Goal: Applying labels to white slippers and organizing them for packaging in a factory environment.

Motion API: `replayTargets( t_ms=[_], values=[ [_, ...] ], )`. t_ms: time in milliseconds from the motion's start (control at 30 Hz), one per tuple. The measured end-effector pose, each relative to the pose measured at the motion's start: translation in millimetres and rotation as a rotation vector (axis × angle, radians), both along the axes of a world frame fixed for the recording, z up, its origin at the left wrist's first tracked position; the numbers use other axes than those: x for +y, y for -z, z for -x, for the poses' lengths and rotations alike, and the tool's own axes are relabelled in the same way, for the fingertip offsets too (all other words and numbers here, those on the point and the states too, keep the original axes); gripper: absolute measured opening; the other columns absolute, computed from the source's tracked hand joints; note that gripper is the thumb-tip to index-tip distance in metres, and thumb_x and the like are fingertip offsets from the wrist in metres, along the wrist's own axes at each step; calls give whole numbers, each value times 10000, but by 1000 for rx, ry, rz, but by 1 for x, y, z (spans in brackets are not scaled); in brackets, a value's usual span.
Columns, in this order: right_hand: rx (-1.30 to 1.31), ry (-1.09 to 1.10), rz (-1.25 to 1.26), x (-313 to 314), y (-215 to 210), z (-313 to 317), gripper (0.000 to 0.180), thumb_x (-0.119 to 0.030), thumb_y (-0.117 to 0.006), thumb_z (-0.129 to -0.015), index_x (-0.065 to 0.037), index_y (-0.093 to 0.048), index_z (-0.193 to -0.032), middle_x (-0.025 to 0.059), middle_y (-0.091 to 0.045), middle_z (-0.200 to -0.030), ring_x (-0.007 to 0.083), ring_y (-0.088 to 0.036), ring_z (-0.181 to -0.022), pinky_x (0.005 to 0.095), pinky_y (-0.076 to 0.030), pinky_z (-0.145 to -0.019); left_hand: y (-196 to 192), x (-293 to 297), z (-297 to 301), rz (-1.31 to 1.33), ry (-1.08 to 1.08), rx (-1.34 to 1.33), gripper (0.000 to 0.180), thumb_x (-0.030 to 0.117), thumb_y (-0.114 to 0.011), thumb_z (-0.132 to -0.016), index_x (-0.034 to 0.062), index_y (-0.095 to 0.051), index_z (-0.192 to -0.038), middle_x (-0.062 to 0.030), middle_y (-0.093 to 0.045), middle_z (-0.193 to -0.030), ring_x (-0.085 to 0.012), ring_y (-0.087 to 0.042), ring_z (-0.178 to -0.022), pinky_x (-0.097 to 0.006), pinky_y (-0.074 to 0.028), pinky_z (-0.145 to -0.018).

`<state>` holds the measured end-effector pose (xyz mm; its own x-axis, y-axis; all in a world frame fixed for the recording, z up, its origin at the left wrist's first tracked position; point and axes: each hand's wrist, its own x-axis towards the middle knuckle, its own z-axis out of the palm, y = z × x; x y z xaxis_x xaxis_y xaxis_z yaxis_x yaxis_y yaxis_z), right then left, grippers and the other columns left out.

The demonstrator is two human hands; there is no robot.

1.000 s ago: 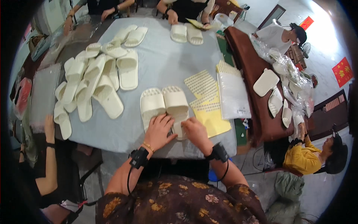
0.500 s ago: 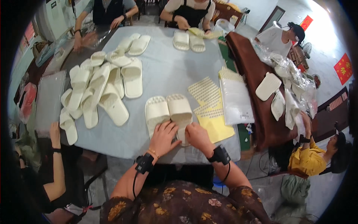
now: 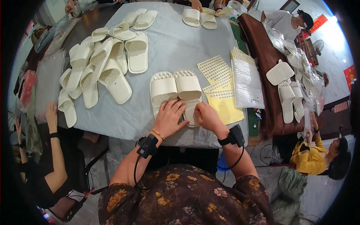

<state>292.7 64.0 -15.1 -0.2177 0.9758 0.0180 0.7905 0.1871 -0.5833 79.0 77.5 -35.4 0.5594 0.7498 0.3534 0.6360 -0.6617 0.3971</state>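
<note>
I see both hands at the near edge of the desk (image 3: 176, 41), resting on a pair of cream slippers (image 3: 176, 90) that lie side by side, toes away from me. The left hand (image 3: 169, 118) presses flat with fingers spread over the heel of the left slipper; the right hand (image 3: 207, 116) curls its fingers onto the heel of the right one. Just right of the pair lie yellow sticker sheets (image 3: 221, 90). A heap of slippers (image 3: 101, 67) fills the desk's left side.

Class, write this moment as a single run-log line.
left hand: on heel of left slipper | right hand: on heel of right slipper | pair side by side | sticker sheets right
</note>
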Motion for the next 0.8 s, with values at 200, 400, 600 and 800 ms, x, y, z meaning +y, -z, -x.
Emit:
replayTargets(
  t_ms=[200,400,600,800],
  values=[
    [119,64,40,15,0,-1,84,-104,-569,-890,-22,-560,-905,184,-604,-901,399,-592,-878,463,-477,-757,-3,1,-1,-34,1,2,572,417,-717,-794,78,-587,-1236,-82,-545,-1307,-260,-441,-1275,-442,-314,-1090],
    [-30,79,-24,27,3,6,112,-128,-554,-901,-17,-561,-903,197,-611,-908,404,-596,-879,472,-482,-758,-4,2,0,-9,14,-8,564,419,-705,-803,80,-588,-1239,-81,-543,-1313,-254,-436,-1283,-434,-309,-1094],
    [-100,94,-16,29,3,12,130,-141,-542,-906,-13,-559,-893,203,-612,-908,411,-600,-866,481,-488,-749,-2,2,-1,-2,8,-9,559,415,-706,-802,79,-590,-1234,-81,-545,-1320,-253,-434,-1286,-436,-304,-1097],
    [-48,148,-71,28,6,14,108,-120,-583,-880,-22,-560,-919,196,-622,-918,406,-612,-864,477,-494,-745,-3,3,-1,-8,4,-6,567,416,-713,-794,76,-591,-1232,-81,-546,-1318,-254,-436,-1284,-446,-309,-1093]
  ],
)
